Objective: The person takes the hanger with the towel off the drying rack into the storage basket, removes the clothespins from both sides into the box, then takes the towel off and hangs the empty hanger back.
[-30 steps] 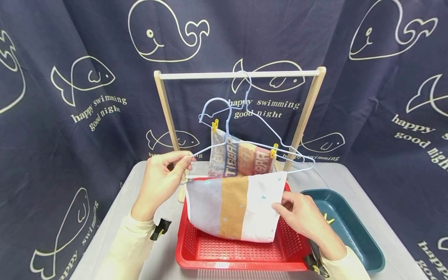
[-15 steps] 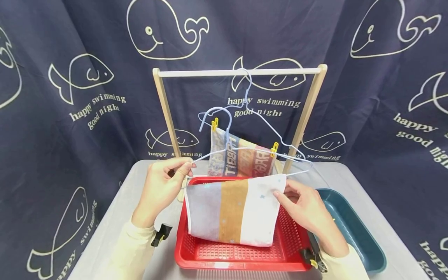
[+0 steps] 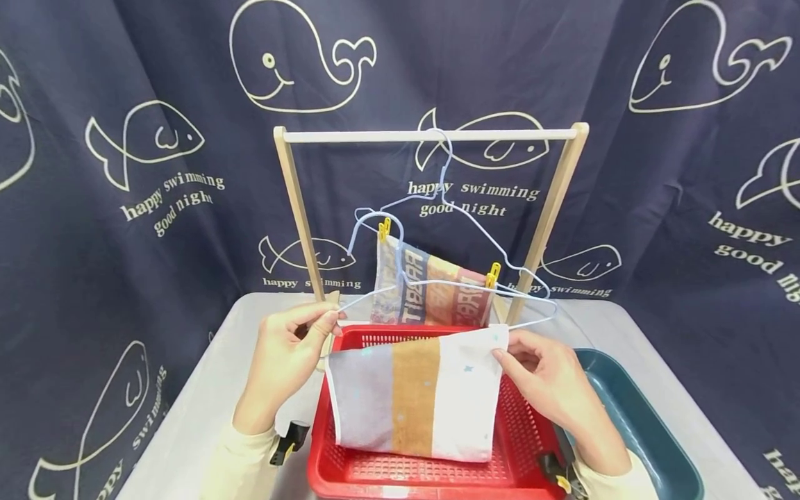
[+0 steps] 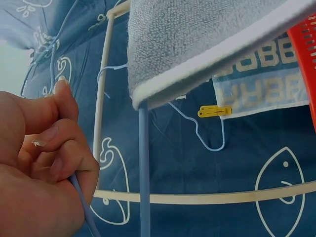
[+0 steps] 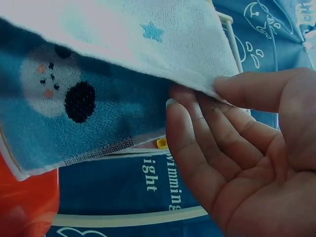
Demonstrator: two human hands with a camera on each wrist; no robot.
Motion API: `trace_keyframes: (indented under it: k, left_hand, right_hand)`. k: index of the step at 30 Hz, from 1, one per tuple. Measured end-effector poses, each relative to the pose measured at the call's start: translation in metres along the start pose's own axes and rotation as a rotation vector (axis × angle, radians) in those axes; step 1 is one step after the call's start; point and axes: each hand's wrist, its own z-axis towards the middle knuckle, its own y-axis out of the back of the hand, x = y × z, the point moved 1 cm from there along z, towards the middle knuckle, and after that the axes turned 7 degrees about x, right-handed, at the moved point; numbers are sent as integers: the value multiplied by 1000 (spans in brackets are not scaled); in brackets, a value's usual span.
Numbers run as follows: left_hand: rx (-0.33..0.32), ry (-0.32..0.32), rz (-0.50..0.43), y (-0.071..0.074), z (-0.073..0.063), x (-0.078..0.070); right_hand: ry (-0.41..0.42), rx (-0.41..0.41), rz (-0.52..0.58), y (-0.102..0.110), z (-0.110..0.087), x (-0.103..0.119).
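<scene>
A blue wire hanger is held over the red basket, its hook leaning left. My left hand pinches its left end; in the left wrist view the wire passes through the curled fingers. Over its lower bar hangs a small towel with grey-blue, mustard and white bands. My right hand pinches the towel's right edge close to the top, thumb in front. The right wrist view shows the thumb on the white side and the fingertips behind it, beside a blue inner face with an animal pattern.
Behind, a wooden rack bears another blue hanger with a lettered towel fixed by yellow clips. Below is a red perforated basket. A teal tray stands at the right. A patterned dark curtain surrounds the table.
The held hanger and towel have come down a little, and the hook has dropped lower and leftward. My right hand has shifted up the towel's edge towards its top corner.
</scene>
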Motion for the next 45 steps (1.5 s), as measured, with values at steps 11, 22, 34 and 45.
trace_keyframes:
  k: [11,22,34,45]
  left_hand:
    - [-5,42,2,-4,-2,5]
    - [3,76,-9,-8,0,14]
    - [-52,62,-18,-9,0,18]
    - [-68,67,-31,-7,1,18]
  right_hand:
    - [-46,-14,35,-4,0,0]
    - [-36,-37,-8,-5,4,0]
    - [0,-23,-45,-7,7,-2]
    - [65,34,-114,-7,5,-5]
